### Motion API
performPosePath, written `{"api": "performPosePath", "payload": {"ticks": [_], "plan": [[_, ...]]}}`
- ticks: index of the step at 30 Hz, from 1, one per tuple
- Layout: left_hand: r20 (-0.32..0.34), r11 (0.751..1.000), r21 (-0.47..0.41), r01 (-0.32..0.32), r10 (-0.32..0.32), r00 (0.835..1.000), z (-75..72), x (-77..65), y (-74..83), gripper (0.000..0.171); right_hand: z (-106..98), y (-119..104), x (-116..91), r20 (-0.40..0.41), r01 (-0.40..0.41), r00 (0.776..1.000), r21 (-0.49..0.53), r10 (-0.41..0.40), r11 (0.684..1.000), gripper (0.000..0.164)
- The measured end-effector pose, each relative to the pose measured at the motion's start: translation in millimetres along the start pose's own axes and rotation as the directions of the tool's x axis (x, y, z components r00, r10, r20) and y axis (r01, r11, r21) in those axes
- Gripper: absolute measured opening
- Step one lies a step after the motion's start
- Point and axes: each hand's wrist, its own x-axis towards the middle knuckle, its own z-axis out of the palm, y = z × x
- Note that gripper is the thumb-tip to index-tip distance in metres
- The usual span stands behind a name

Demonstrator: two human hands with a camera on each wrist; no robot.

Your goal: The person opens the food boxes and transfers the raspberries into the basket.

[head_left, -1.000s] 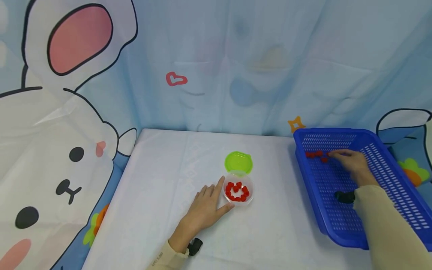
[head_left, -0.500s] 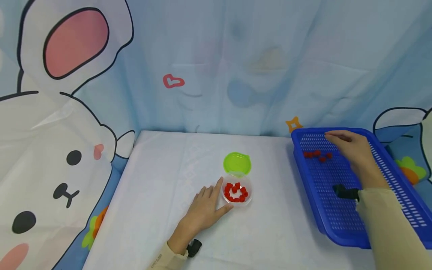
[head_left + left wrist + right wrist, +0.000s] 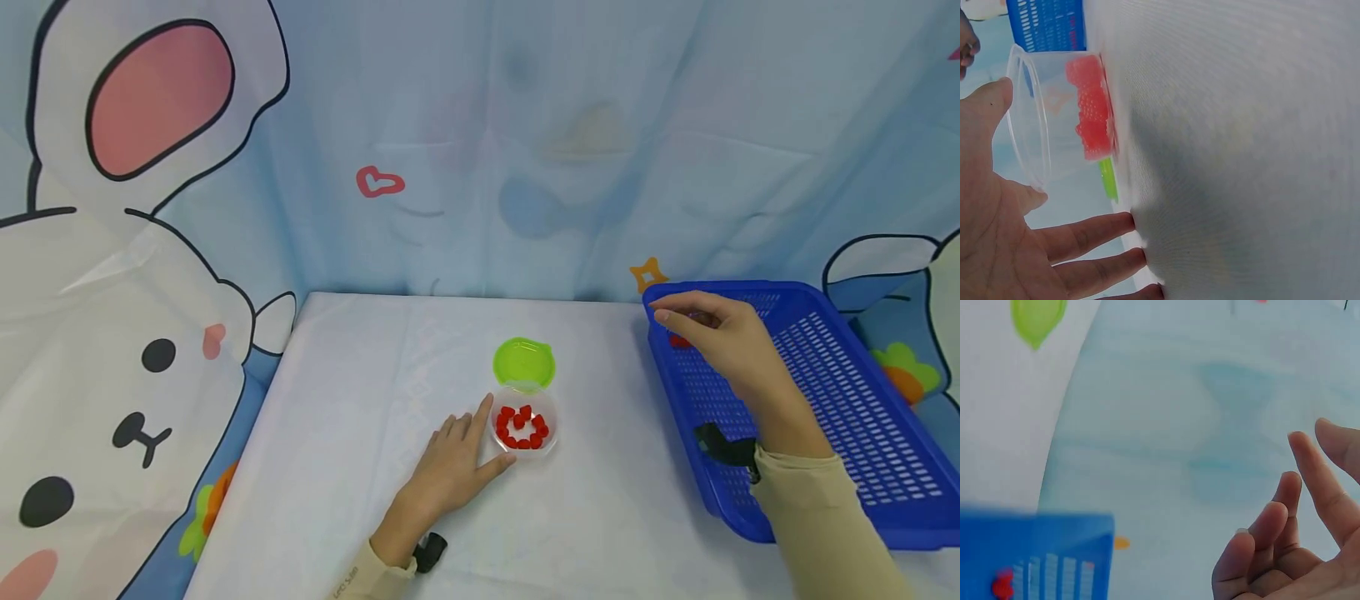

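My left hand (image 3: 450, 471) lies on the white table with fingers spread. Its thumb (image 3: 999, 100) and index finger touch the rim of a clear plastic cup (image 3: 1060, 159). Several red, bumpy, raspberry-like pieces (image 3: 1094, 109) sit in the cup's bottom. Behind the cup lies a round green lid (image 3: 523, 362). My right hand (image 3: 731, 350) is raised over the left side of a blue basket (image 3: 678, 433), thumb and index tips close together but apart. Nothing shows between them in the right wrist view. Red pieces (image 3: 678, 342) in the basket are partly hidden by this hand.
The white tablecloth (image 3: 360, 400) covers the table up to a light blue curtain (image 3: 450, 233) with cartoon prints. A large printed white rabbit (image 3: 187, 350) fills the left side. The basket's raised, slotted walls stand at the table's right.
My right hand has risen from the red pieces in the basket, then moved left to the basket's left rim. My left hand and the cup have stayed in place.
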Motion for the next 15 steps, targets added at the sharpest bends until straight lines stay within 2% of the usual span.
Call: {"api": "performPosePath", "payload": {"ticks": [6, 15], "plan": [[-0.004, 1.0, 0.0, -0.004, 0.004, 1.0, -0.1, -0.5, 0.7, 0.091, 26.1, -9.9, -9.7, 0.039, 0.161, 0.986, 0.044, -0.162, 0.986, 0.03], [-0.006, 1.0, -0.001, -0.008, 0.008, 1.0, -1.4, -1.2, 2.0, 0.091, 64.2, -13.2, -14.6, 0.088, 0.219, 0.971, 0.066, -0.224, 0.974, 0.021]]}}
